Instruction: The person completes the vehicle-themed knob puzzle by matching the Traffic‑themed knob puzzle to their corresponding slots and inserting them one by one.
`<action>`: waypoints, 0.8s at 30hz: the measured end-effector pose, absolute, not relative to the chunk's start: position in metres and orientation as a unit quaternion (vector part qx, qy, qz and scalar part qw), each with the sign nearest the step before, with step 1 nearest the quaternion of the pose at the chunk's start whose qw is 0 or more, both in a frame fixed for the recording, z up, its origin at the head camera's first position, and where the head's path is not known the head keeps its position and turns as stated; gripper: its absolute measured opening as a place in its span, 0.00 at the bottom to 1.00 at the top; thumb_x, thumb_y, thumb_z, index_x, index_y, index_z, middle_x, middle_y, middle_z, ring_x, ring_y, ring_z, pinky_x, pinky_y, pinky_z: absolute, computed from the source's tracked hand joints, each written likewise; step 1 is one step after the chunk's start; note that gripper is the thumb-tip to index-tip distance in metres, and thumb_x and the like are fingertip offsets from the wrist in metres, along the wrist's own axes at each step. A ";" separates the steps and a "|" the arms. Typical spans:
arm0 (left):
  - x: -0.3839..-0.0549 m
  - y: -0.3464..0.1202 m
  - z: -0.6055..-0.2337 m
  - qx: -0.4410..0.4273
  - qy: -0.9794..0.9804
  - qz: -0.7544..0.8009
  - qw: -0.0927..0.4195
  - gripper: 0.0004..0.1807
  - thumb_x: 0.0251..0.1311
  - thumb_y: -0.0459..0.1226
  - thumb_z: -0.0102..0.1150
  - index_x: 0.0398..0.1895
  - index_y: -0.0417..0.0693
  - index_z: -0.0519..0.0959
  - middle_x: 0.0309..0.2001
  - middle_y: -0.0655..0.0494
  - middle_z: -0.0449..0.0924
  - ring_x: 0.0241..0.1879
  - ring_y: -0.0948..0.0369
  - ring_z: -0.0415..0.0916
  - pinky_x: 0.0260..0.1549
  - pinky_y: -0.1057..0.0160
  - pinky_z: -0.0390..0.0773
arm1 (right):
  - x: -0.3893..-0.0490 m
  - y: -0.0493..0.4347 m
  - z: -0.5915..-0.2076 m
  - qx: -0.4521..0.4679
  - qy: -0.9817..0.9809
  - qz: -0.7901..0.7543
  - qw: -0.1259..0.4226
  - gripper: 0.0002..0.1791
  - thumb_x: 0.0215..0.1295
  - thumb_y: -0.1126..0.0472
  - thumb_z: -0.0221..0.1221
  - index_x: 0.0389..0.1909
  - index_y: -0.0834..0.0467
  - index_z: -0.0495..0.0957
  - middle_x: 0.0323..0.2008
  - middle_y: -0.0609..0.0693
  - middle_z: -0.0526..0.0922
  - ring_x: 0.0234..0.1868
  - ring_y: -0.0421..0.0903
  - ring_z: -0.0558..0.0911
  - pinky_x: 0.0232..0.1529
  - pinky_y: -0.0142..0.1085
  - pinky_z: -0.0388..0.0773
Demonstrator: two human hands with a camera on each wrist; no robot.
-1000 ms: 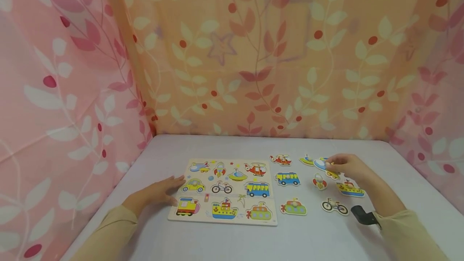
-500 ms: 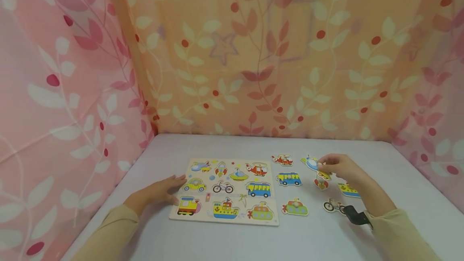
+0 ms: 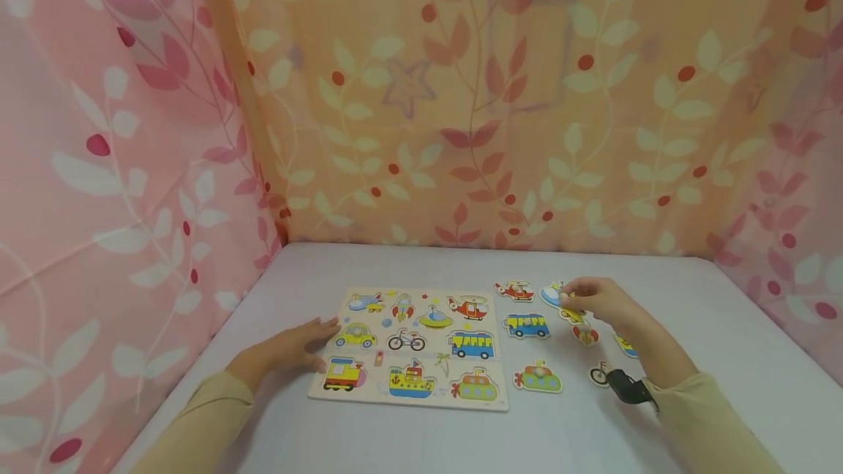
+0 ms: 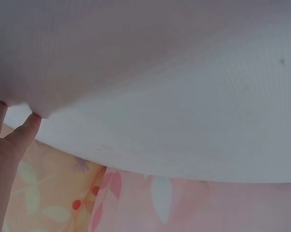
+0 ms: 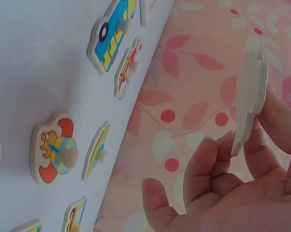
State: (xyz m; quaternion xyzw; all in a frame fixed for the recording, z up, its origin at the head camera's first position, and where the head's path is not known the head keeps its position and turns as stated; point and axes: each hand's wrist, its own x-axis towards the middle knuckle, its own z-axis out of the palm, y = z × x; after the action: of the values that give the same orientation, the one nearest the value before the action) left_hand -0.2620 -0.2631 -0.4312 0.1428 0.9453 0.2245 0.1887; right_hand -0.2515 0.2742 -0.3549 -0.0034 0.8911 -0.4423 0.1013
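Note:
In the head view, a wooden puzzle board (image 3: 374, 388) printed with vehicles lies left of centre. My left hand (image 3: 296, 346) rests at its left edge with the fingers spread; the left wrist view catches that hand (image 4: 10, 147) at its left side. My right hand (image 3: 599, 300) pinches an airplane puzzle piece (image 3: 550, 297) above the table. From the right wrist, the airplane piece (image 5: 251, 92) is seen nearly edge-on, its plain back showing. Below the right hand lies a rocket piece (image 3: 583, 335), and a flying saucer piece (image 5: 95, 151) shows beside it in the right wrist view.
Between board and right arm lie a helicopter piece (image 3: 515, 290), a bus piece (image 3: 527, 325) and a submarine piece (image 3: 538, 377). The right forearm partly hides a bicycle piece (image 3: 598, 373) and a ship piece (image 3: 625, 344). Patterned curtains (image 3: 421, 130) enclose the table's back and sides.
My right hand has moved left with the airplane piece, from above the far right pieces toward the bus and helicopter pieces. The left hand stays at the board's edge.

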 end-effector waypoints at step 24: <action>-0.259 -0.260 -0.431 0.155 0.946 0.224 0.177 0.43 0.51 0.44 0.71 0.72 0.51 0.65 0.74 0.51 0.56 0.74 0.41 0.43 0.65 0.33 0.47 | -0.270 0.236 -0.366 -0.015 0.883 -0.457 0.104 0.18 0.64 0.54 0.64 0.49 0.62 0.78 0.36 0.53 0.74 0.43 0.52 0.71 0.50 0.55 0.70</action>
State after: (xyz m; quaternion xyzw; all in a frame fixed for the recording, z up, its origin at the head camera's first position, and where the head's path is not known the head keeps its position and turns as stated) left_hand -0.2585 -0.2601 -0.4313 0.1548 0.9457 0.2240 0.1775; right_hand -0.2701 0.2360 -0.3658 -0.0152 0.8834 -0.4565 0.1044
